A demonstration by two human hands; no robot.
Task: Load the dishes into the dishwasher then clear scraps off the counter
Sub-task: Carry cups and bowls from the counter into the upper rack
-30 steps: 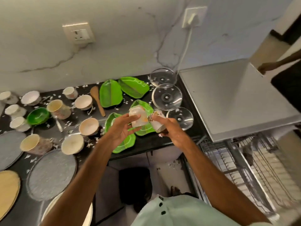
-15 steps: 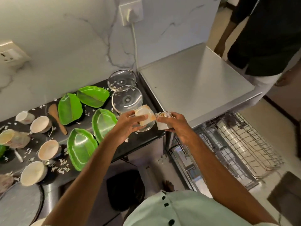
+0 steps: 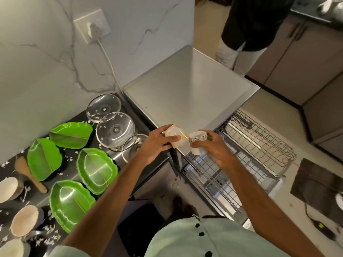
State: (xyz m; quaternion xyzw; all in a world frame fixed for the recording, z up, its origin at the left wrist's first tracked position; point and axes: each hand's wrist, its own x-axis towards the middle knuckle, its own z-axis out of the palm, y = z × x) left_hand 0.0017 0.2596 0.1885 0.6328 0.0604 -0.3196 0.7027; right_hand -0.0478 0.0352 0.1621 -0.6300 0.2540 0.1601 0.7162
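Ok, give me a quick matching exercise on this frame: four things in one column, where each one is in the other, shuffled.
1 patterned cup
2 plain cream cup
3 wooden spatula
4 dishwasher rack

A lying on the counter
B in the left hand
C pulled out, below the steel top
D in the right hand

Pairs: 1-D, 2-B, 3-A, 4-C

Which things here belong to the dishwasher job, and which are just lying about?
Job: cream cup, left hand; patterned white cup, right hand; green leaf-shaped plates; glass lids; wire dishwasher rack; white scraps.
Lying about: white wall plug; dark floor mat.
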